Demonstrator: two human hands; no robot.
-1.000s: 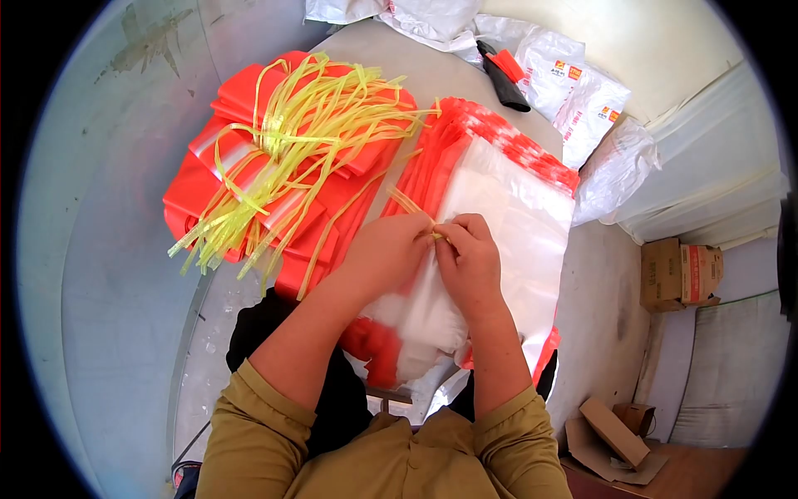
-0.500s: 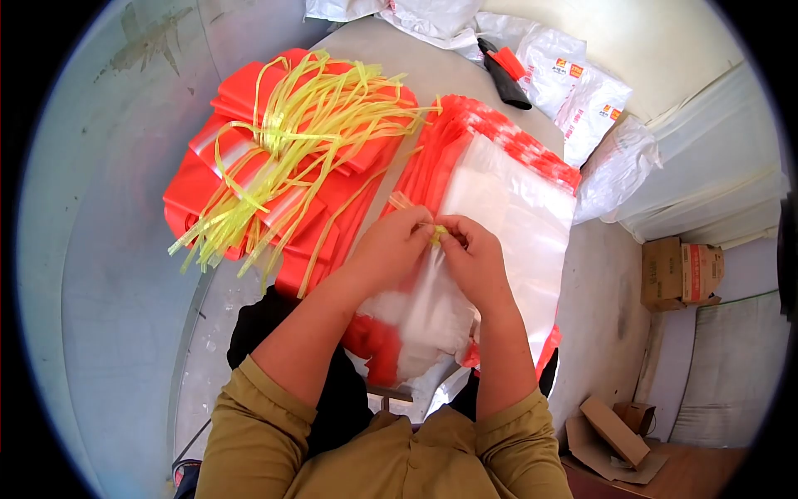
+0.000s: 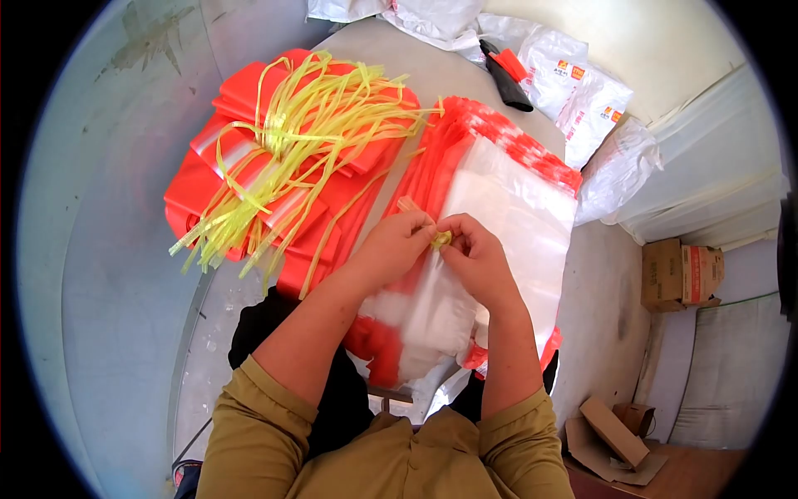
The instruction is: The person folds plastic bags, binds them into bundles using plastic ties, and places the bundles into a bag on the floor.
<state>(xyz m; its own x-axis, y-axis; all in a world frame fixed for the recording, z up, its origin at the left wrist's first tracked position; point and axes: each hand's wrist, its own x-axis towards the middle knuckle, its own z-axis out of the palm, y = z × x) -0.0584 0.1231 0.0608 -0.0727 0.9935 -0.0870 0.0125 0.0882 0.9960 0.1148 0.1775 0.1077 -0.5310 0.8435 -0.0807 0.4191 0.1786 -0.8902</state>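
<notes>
A clear plastic bag (image 3: 432, 312) with red ends hangs toward my lap, its top gathered between my hands. Around that gathered neck sits a short yellow plastic strip (image 3: 440, 239), bunched like a knot. My left hand (image 3: 403, 243) is closed in a pinch at the strip's left side. On the other side my right hand (image 3: 472, 256) pinches the strip between thumb and forefinger. Beneath and beyond them lies a stack of white and red plastic bags (image 3: 511, 195). Left of it, a bundle of yellow strips (image 3: 287, 137) rests on folded red bags (image 3: 195, 187).
The grey table (image 3: 399, 50) extends away from me. At its far right lie a black and red object (image 3: 505, 76) and several printed white sacks (image 3: 592, 108). Cardboard boxes (image 3: 663, 274) stand to the right, and cut cardboard (image 3: 611, 441) lies at lower right.
Both hands stay almost in place. The yellow strip between my fingers now shows as a rounder loop, and my right fingers have shifted slightly.
</notes>
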